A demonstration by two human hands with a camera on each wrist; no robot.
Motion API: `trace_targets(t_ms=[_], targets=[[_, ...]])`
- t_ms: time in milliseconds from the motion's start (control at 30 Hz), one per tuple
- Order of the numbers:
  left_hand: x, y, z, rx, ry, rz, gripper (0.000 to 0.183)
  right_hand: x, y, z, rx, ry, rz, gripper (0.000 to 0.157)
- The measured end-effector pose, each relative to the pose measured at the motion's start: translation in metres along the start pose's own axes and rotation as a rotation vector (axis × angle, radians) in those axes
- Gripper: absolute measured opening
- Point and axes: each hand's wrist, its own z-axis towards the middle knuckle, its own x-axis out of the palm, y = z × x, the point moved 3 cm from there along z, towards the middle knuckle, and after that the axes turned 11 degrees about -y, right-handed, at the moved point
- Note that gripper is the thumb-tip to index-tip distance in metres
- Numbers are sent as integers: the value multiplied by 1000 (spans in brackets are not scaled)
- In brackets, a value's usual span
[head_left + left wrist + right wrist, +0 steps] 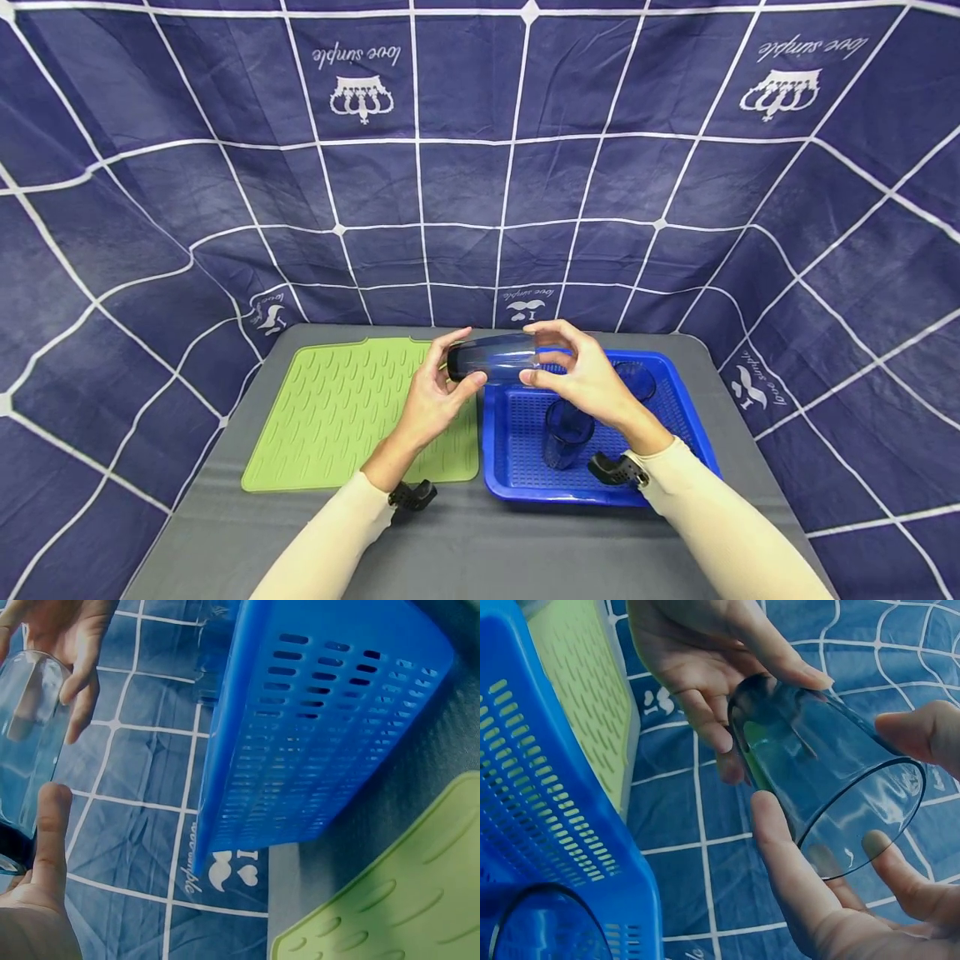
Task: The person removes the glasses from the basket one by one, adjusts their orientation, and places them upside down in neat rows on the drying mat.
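A bluish see-through drinking glass (498,357) lies sideways in the air between both hands, over the gap between mat and basket. My left hand (437,392) grips its dark, thick base end, thumb in front and fingers behind. Around the open-rim end, my right hand (581,375) holds it with thumb and fingers. In the right wrist view the glass (825,780) shows its round mouth toward the right hand (840,907). Below the right hand, another blue glass (566,433) stands in the blue basket (517,492).
A further glass (636,379) sits at the basket's back right, partly behind the right hand. To the left, a green ridged drying mat (330,417) lies on the grey table (480,550). A blue checked cloth (465,183) hangs behind and at both sides.
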Motion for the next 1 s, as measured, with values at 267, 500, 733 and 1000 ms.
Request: trace_targets(t_ms=[267, 500, 733, 1000], targets=[[-9, -2, -4, 16, -37, 11, 69, 9, -8, 0, 38, 48, 38, 70], [-18, -10, -6, 67, -28, 42, 67, 13, -11, -2, 59, 85, 54, 74], [-27, -20, -5, 95, -28, 127, 70, 16, -7, -3, 72, 136, 57, 74], [-39, -26, -5, 106, -49, 194, 72, 12, -6, -2, 50, 172, 86, 71]])
